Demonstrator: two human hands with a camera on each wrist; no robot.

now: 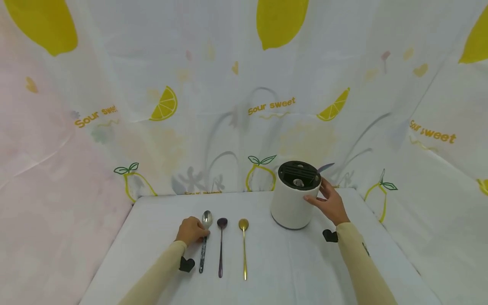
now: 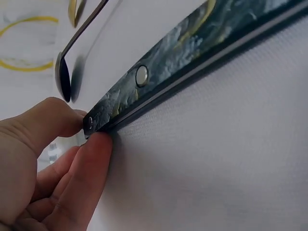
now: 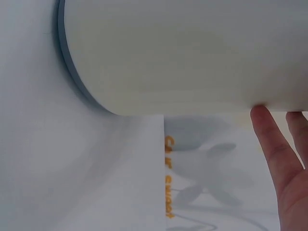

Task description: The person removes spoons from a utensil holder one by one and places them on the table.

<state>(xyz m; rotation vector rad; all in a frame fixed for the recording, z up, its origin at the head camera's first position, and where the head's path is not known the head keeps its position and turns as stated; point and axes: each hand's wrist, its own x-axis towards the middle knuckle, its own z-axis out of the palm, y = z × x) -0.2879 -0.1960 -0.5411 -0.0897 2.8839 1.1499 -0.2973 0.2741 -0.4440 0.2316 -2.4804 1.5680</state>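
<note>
At the left of the table lies a silver spoon (image 1: 207, 219) with a dark marbled handle. My left hand (image 1: 190, 230) pinches it near the neck, and the left wrist view shows thumb and fingertips at the end of the marbled handle (image 2: 168, 62). A white round utensil holder (image 1: 292, 207) with a black slotted top stands on the right. Its right side is held by my right hand (image 1: 331, 203), thumb in front, fingers towards the back. In the right wrist view fingertips touch the holder's wall (image 3: 168, 57). A bluish-grey pointed piece (image 1: 325, 167) sticks out of its top.
Right of the silver spoon lie a dark spoon (image 1: 221, 241) and a gold spoon (image 1: 244, 245), roughly parallel to it. A white cloth covers the table (image 1: 282, 271). Lemon-printed curtains (image 1: 213, 140) hang behind and at both sides.
</note>
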